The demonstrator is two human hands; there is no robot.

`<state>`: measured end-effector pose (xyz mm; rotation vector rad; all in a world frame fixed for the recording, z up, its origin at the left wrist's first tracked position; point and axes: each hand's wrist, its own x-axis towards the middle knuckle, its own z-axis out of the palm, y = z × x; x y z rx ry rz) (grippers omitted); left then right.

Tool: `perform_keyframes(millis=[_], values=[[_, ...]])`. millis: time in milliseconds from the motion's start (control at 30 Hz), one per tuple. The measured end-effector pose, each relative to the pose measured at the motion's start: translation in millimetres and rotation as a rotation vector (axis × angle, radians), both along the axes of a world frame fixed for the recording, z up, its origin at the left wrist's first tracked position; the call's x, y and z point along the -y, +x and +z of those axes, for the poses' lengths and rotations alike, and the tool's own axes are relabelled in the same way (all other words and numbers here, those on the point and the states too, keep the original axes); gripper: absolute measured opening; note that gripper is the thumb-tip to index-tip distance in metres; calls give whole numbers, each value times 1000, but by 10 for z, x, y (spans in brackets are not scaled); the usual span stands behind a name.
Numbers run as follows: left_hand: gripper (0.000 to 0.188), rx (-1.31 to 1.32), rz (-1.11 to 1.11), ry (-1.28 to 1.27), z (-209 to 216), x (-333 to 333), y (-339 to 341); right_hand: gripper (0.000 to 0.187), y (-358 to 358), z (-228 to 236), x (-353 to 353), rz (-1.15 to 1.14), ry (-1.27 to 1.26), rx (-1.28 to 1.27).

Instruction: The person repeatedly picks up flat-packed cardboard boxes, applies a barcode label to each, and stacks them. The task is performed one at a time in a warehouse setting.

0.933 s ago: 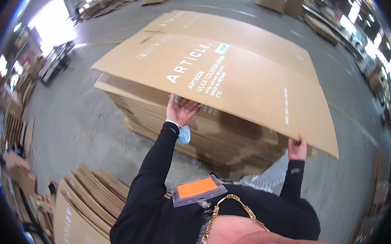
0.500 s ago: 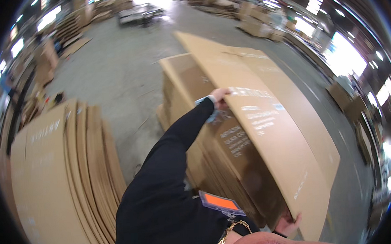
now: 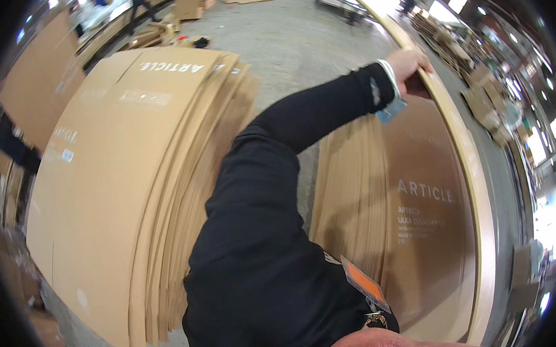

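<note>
My left hand (image 3: 409, 66) is closed over the edge of a large flattened cardboard box (image 3: 484, 225), which stands nearly edge-on to me at the right. Its fingers wrap over the edge and are partly hidden. Beside this box stands a stack of flattened boxes (image 3: 348, 188), packed upright. The stack's printed brown face (image 3: 426, 247) lies in shade, between the stack's edges and the held box. My right hand is out of sight.
Another stack of upright flattened boxes (image 3: 115, 182) fills the left. Farther off are a person's legs (image 3: 140, 8), a metal cart (image 3: 344, 1) and piled cartons (image 3: 484, 96) along the right. Grey concrete floor (image 3: 277, 35) runs between the stacks.
My view has swung left, so both stacks sit farther right. The held box has gone from a leaning broad face to nearly edge-on. My right hand has left the view.
</note>
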<state>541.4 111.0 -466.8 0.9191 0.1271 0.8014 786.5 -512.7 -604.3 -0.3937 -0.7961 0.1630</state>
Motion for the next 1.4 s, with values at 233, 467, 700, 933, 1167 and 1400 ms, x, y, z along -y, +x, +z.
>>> perform_keyframes(millis=[233, 467, 700, 933, 1167, 1400], values=[[24, 90, 864, 112, -8, 402, -2716, 50, 370, 26, -2676, 257, -333, -426], [21, 120, 1661, -59, -1179, 2201, -4045, 48, -640, -712, -6216, 1136, -763, -333], [37, 219, 2021, -477, -2851, 2747, -3819, 34, -3575, -1919, -8694, 1367, -1141, -80], [39, 579, 1863, -951, -3832, 3323, -3882, 32, -5942, -2515, -8810, 1407, -1284, 133], [36, 630, 1753, -912, -3934, 3222, -4053, 31, -6126, -2545, -9054, 1361, -1304, 142], [45, 598, 1490, -914, -4160, 3353, -4297, 29, -6027, -2539, -8794, 1187, -1384, 176]])
